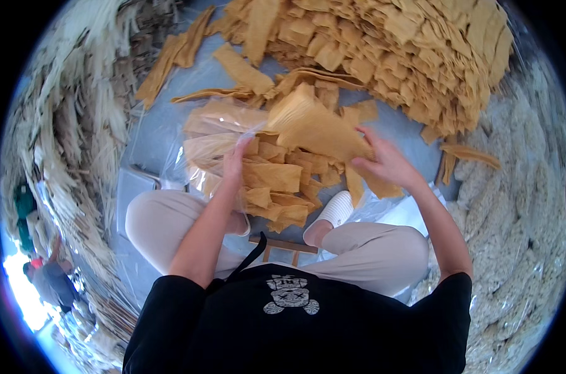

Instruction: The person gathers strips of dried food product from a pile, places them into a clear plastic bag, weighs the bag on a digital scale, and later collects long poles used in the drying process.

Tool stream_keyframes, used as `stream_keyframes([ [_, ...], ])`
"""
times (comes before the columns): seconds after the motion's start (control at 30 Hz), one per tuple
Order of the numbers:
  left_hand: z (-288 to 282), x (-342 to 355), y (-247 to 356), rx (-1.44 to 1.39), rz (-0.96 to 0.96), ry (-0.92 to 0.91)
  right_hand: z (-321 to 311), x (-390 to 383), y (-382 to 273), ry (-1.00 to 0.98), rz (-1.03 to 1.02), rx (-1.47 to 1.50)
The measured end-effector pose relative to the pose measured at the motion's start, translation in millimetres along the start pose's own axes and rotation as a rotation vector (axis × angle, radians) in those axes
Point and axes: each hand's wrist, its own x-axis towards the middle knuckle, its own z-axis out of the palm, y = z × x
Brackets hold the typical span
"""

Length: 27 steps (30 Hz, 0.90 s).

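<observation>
My right hand (387,163) is closed on the right end of a thick stack of flat yellow-brown sheets (317,121), thumb beneath and fingers over the edge. The stack slants up to the left, above a clear plastic bag (198,149). With its fingers closed, my left hand (234,161) grips the near rim of that bag. Loose yellow-brown pieces (270,177) lie heaped between my hands and down toward my feet. The sheets look dry and ribbed; what they are made of I cannot tell.
A large heap of similar sheets (395,56) rises at the far right. Pale strands (77,81) are piled on the left, and a pale rough mass (513,206) on the right. A small wooden stool (283,245) is between my legs. Another person (52,283) is at far left.
</observation>
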Motion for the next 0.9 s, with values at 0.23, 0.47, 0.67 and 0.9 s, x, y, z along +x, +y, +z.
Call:
stream_keyframes([
  [0.23,-29.3,-11.3,10.1,-0.296,-0.084,0.093,116.6,64.1,-36.6,0.212,-0.367,-1.125],
  [0.47,-31.8,-27.8,15.3,0.449,0.4,0.208,148.5,71.8,-69.1,0.115,-0.294,-1.098],
  [0.67,-23.2,-42.2,30.3,0.828,0.593,0.217,123.9,93.8,-58.3,0.003,-0.15,-0.557],
  [0.9,-19.4,-45.7,28.2,0.823,0.715,0.23,200.7,152.1,-36.4,0.112,-0.2,-0.465],
])
